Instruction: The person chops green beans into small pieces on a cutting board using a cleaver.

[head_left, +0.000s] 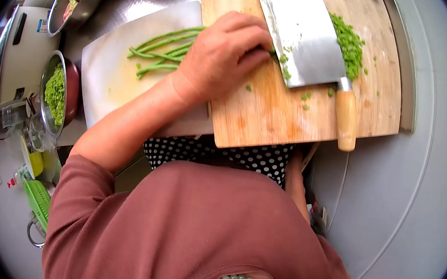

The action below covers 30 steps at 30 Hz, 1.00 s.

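My left hand (227, 53) is closed over a bunch of long green beans (170, 47), with its fingertips on the wooden board close to the cleaver's blade. The beans' long ends stick out to the left over a white cutting board (104, 80). A wide cleaver (313, 37) lies on the wooden board (269, 117), its wooden handle over the front edge with no hand on it. Finely cut green beans (347, 46) are piled right of the blade, and a few bits cling to it. My right hand is hidden; only part of that forearm shows below the board.
At the left stand a metal bowl of chopped green pieces (55, 94) and, further back, a metal bowl with other food (74, 6). A green basket (36, 201) is at the lower left. A grey wall (421, 176) borders the right side.
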### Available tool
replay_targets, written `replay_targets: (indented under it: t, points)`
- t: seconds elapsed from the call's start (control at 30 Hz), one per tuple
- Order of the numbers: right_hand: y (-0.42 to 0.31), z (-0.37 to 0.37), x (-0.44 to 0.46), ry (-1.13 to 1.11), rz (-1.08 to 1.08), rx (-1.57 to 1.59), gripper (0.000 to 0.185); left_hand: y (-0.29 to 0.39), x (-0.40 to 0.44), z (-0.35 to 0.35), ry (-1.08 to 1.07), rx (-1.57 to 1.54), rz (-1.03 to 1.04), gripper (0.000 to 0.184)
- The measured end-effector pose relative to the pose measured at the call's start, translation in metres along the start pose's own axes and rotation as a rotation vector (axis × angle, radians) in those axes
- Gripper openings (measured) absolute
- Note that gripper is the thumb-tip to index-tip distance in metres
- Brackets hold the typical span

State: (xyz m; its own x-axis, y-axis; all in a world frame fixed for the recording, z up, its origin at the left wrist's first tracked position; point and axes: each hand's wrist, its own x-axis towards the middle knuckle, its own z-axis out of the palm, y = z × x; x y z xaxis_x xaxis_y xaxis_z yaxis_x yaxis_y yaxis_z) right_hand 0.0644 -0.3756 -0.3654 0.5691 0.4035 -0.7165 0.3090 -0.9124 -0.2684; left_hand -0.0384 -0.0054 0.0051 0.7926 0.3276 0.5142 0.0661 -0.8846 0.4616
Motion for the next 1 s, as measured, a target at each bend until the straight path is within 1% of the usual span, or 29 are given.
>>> replay_targets:
  t: [0.03, 0.07, 0.1, 0.13, 0.17, 0.2, 0.23, 0.27, 0.3, 0.33, 0.37, 0.43, 0.47, 0.5, 0.53, 0.57, 0.63, 0.7, 0.8, 1.0]
  points:
    - [-0.002, 0.004, 0.003, 0.033, -0.035, 0.001, 0.048, -0.001, -0.002, 0.001, -0.006, 0.009, -0.009, 0.018]
    - [-0.004, 0.012, 0.005, 0.205, -0.146, 0.070, 0.048, -0.001, -0.002, 0.003, 0.032, 0.046, 0.042, 0.014]
    - [-0.045, -0.005, -0.017, 0.502, -0.308, 0.564, 0.047, -0.002, 0.000, 0.003, 0.066, 0.083, 0.087, 0.011]
    - [-0.095, -0.034, -0.050, 0.824, -0.513, 0.307, 0.043, -0.002, 0.002, 0.001, 0.017, 0.036, 0.058, 0.014]
    - [-0.115, -0.040, -0.060, 0.831, -0.688, 0.328, 0.036, 0.000, 0.003, -0.002, -0.039, -0.017, 0.018, 0.016]
    - [-0.123, -0.038, -0.065, 0.492, -0.639, 0.371, 0.030, 0.005, 0.003, -0.003, -0.027, -0.027, 0.017, 0.014]
    - [-0.146, -0.040, -0.080, 0.294, -0.646, 0.387, 0.027, 0.004, 0.001, -0.001, -0.024, -0.049, 0.030, 0.014]
    - [-0.161, -0.030, -0.080, 0.205, -0.684, 0.281, 0.020, -0.002, 0.000, 0.000, -0.007, -0.060, 0.053, 0.013]
    - [-0.167, -0.005, -0.058, 0.148, -0.851, -0.069, 0.020, -0.006, -0.001, 0.001, 0.008, -0.067, 0.080, 0.013]
    - [-0.200, -0.011, -0.068, -0.077, -0.781, -0.288, 0.022, -0.009, -0.003, 0.004, 0.040, -0.098, 0.097, 0.012]
    - [-0.220, 0.003, -0.055, -0.254, -0.755, -0.456, 0.031, -0.010, -0.005, 0.005, 0.075, -0.126, 0.120, 0.011]
    - [-0.227, 0.051, -0.013, -0.339, -0.904, -0.237, 0.046, -0.010, -0.011, 0.007, 0.082, -0.141, 0.119, 0.011]
    - [-0.223, 0.077, 0.003, -0.467, -1.000, -0.277, 0.054, -0.013, -0.008, 0.006, 0.095, -0.145, 0.134, 0.010]
    - [-0.231, 0.087, 0.020, -0.581, -1.094, -0.320, 0.062, -0.015, -0.005, 0.004, 0.073, -0.135, 0.114, 0.011]
    - [-0.245, 0.075, 0.014, -0.740, -0.992, -0.350, 0.066, -0.013, -0.007, 0.004, 0.053, -0.127, 0.099, 0.013]
    - [-0.256, 0.073, 0.004, -0.718, -0.922, -0.332, 0.068, -0.011, -0.007, 0.004, 0.031, -0.122, 0.088, 0.014]
    - [-0.271, 0.072, -0.009, -0.694, -0.820, -0.328, 0.068, -0.011, -0.003, 0.009, 0.143, -0.019, 0.173, 0.011]
    - [-0.267, 0.077, -0.005, -0.709, -0.797, -0.364, 0.066, -0.007, -0.004, 0.005, 0.034, -0.043, 0.073, 0.011]
    - [-0.249, 0.086, -0.004, -0.763, -0.754, -0.415, 0.064, -0.004, -0.005, 0.005, 0.038, -0.039, 0.063, 0.014]
    - [-0.234, 0.076, -0.003, -0.821, -0.671, -0.455, 0.059, -0.005, 0.000, 0.003, -0.007, -0.107, 0.024, 0.023]
